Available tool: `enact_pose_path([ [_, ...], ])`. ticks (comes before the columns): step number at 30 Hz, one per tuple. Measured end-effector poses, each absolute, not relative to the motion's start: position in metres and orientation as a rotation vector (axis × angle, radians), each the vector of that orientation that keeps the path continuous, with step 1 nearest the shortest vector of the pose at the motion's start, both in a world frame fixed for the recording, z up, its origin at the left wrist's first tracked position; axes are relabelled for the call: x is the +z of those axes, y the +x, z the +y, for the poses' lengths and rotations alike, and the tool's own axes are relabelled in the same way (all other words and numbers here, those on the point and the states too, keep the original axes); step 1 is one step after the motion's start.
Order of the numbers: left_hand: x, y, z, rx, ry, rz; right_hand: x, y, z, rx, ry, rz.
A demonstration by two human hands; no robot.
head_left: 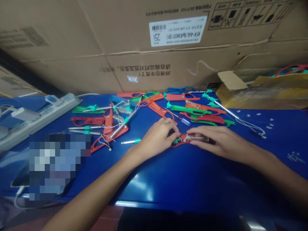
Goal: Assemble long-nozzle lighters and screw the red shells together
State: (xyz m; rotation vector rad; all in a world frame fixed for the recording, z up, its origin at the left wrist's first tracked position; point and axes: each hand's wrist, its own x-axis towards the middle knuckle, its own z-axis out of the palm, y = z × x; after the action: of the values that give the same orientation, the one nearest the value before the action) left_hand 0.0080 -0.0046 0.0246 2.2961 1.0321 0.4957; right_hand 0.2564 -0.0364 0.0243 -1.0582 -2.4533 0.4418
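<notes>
My left hand is closed, thumb and fingers pinching the front part of a red lighter casing on the blue table. Small green and white parts sit inside this casing half. A metal tube with a green collar sticks out to the left of that hand. My right hand curls around the casing's other end, where a clear fuel tank lies under its fingers. Part of the casing is hidden by both hands. Just beyond them lies a screwdriver with a see-through purple handle.
Red, green, orange and blue casing halves lie along the back. Wired metal tubes are scattered among them. A tall cardboard box stands behind. At left are a power strip and a blurred-out device; a taped carton is at right.
</notes>
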Motion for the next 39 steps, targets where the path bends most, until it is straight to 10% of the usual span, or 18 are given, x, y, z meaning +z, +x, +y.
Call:
enact_pose_path([
  [39, 0.02, 0.008, -0.005, 0.595, 2.209, 0.989, 0.012, 0.243, -0.032, 0.381, -1.072, -2.275],
])
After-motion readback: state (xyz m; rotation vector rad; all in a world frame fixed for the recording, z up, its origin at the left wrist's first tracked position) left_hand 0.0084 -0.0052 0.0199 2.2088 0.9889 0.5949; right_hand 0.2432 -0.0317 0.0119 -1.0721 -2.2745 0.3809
